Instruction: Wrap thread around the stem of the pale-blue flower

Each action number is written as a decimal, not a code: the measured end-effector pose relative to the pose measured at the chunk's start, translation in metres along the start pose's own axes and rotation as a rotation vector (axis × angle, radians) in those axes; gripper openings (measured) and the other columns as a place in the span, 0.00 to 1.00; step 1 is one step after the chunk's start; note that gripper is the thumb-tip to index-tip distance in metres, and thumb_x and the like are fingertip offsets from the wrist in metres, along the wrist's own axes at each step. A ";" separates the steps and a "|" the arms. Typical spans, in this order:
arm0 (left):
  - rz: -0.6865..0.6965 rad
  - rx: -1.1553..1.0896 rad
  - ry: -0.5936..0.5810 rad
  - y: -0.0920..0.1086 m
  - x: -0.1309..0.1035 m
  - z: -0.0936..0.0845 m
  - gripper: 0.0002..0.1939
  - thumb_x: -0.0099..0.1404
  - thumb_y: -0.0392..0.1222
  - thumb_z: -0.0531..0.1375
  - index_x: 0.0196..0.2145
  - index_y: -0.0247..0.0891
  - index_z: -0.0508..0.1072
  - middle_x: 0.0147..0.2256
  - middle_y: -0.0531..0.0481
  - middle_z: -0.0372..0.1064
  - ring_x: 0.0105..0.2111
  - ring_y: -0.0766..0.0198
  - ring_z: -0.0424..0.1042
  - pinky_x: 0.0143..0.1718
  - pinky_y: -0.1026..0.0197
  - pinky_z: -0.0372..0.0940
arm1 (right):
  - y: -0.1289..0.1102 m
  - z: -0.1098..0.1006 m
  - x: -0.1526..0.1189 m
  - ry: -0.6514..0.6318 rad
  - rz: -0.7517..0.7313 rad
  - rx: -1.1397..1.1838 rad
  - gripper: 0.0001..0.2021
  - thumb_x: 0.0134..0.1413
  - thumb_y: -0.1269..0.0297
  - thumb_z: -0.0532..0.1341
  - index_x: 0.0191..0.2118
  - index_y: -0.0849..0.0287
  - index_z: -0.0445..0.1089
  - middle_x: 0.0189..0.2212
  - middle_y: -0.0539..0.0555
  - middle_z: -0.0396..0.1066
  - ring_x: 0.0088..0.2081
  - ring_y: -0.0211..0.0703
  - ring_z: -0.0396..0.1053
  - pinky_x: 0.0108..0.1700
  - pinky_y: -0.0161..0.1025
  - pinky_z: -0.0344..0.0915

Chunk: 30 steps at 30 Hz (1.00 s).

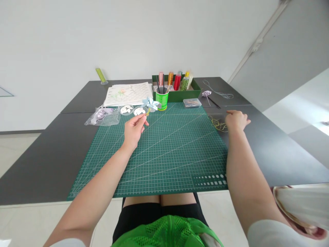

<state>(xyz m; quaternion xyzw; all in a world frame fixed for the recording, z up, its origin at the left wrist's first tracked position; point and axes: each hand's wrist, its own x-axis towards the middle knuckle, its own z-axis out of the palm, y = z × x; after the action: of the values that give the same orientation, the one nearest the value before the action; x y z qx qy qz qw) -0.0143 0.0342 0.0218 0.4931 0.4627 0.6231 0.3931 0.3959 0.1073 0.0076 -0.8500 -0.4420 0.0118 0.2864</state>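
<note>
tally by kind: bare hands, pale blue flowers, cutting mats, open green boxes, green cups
Left hand and right hand, bare: 2
Pale-blue petalled flower: 1
Green gridded cutting mat: 1
Open dark-green rectangular box: 1
Bright-green cylindrical cup: 1
Total: 6

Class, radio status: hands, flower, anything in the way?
Left hand pinching pale blue flower by stem. Right hand beside yellow-green thread, contact unclear. Nothing covering flower.

Plain white wall [123, 37] beyond the left hand [134, 130], dark table [46, 161] beneath it, pale floor [20, 223] lower, bright light [308, 103] on side wall [298, 51] rightward of the right hand [236, 120]
</note>
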 end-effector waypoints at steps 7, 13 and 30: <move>-0.007 0.061 -0.064 -0.001 -0.003 0.001 0.14 0.64 0.47 0.66 0.43 0.36 0.83 0.24 0.52 0.73 0.17 0.74 0.58 0.17 0.67 0.51 | -0.034 0.020 -0.015 0.235 -0.220 0.016 0.28 0.53 0.79 0.54 0.60 0.68 0.74 0.65 0.75 0.61 0.66 0.69 0.54 0.64 0.73 0.34; 0.004 0.100 -0.128 -0.003 -0.006 0.004 0.13 0.65 0.46 0.65 0.42 0.36 0.83 0.24 0.52 0.73 0.16 0.73 0.58 0.17 0.67 0.53 | -0.090 0.038 -0.088 0.053 -0.881 0.210 0.25 0.61 0.77 0.49 0.57 0.57 0.74 0.57 0.60 0.74 0.60 0.54 0.68 0.71 0.67 0.40; 0.018 0.154 -0.189 -0.009 -0.007 0.004 0.14 0.67 0.48 0.63 0.43 0.38 0.83 0.25 0.51 0.74 0.17 0.70 0.58 0.19 0.65 0.55 | -0.120 0.036 -0.179 -0.526 -1.243 0.299 0.17 0.72 0.61 0.53 0.58 0.56 0.70 0.34 0.54 0.80 0.29 0.41 0.75 0.29 0.35 0.62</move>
<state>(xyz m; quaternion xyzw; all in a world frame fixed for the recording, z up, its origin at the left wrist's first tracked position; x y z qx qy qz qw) -0.0083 0.0304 0.0122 0.5826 0.4657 0.5400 0.3901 0.1872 0.0423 -0.0048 -0.3591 -0.8957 0.1118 0.2374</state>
